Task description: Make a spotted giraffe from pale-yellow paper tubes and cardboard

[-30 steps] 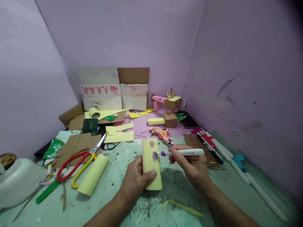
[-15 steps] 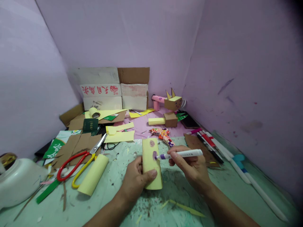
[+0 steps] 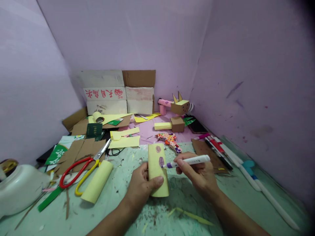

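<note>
My left hand [image 3: 141, 188] grips a yellow paper-covered tube [image 3: 157, 168] lying lengthwise on the green mat, thumb pressed on its top. Two purple spots are drawn on the tube's upper half. My right hand [image 3: 197, 173] pinches a white marker with a purple tip [image 3: 188, 161], and the tip touches the lower purple spot. A second yellow tube [image 3: 97, 182] lies loose to the left of my left hand.
Red and yellow scissors [image 3: 82, 167] lie left of the tubes, beside cardboard scraps [image 3: 81, 149] and yellow paper [image 3: 124, 141]. Several markers [image 3: 218, 147] line the right wall. A cardboard box [image 3: 120, 91] and a cardboard animal figure [image 3: 180, 106] stand at the back. A white container [image 3: 19, 190] sits far left.
The marker tip has slid slightly down the tube over the lower purple spot, my right hand dropping with it. My left hand and the tube have stayed put.
</note>
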A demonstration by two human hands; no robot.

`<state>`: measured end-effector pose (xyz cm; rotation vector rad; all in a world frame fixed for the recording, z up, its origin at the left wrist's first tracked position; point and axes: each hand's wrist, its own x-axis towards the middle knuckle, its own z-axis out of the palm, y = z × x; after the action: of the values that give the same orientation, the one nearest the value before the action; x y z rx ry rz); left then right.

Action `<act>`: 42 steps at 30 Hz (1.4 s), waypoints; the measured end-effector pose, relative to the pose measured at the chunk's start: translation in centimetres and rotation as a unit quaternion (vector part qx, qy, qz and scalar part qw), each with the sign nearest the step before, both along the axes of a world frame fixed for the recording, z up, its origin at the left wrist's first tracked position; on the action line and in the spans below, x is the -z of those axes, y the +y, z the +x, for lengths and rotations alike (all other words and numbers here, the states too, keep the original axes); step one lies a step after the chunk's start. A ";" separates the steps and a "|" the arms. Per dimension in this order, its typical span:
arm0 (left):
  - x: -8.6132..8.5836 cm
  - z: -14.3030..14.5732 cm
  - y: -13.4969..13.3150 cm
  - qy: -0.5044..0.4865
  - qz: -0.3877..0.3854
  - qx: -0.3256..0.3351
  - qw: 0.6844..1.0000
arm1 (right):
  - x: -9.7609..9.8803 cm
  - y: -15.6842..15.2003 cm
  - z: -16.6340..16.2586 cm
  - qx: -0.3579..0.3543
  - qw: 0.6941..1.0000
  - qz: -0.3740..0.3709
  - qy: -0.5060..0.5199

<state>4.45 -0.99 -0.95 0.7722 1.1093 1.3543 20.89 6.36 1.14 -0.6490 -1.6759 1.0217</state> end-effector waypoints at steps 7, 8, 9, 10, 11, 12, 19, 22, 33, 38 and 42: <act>0.0 0.0 0.0 0.005 -0.003 -0.005 1.000 | -0.2 0.0 -0.2 0.018 1.000 0.006 0.015; 0.0 0.1 0.0 0.005 -0.003 -0.006 1.000 | -0.2 0.0 -0.2 0.015 1.000 0.008 0.006; 0.0 0.1 0.0 0.004 -0.002 -0.007 1.000 | -0.3 0.1 -0.2 0.016 1.000 0.008 0.000; 0.0 0.1 0.0 0.002 0.000 -0.010 1.000 | -0.3 0.1 -0.1 0.021 1.000 0.008 -0.001; 0.0 0.1 0.0 -0.001 0.001 -0.012 1.000 | -0.3 0.1 -0.1 0.026 1.000 0.008 0.001; 0.0 0.1 0.0 -0.003 0.001 -0.013 1.000 | -0.3 0.1 -0.1 0.029 1.000 0.008 0.002; 0.0 0.1 0.0 -0.003 -0.003 -0.008 1.000 | -0.1 0.0 -0.2 0.029 1.000 0.008 0.008; -0.1 0.1 -0.1 0.000 0.000 -0.006 1.000 | -0.1 -0.1 -0.2 0.030 1.000 0.006 0.007; -0.3 0.2 -0.1 -0.003 -0.002 -0.012 1.000 | -0.3 0.0 -0.2 0.034 0.999 0.009 0.017; -0.1 0.1 0.0 0.009 0.002 -0.014 1.000 | 0.2 0.0 -0.4 0.027 0.995 -0.028 0.089; 0.1 0.2 -0.1 0.055 0.020 -0.017 0.998 | 0.7 -0.1 -1.0 0.029 0.993 -0.083 0.075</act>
<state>4.65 -1.10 -1.01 0.8702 1.1896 1.3787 19.94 6.28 0.42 -0.7055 -1.4446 1.1477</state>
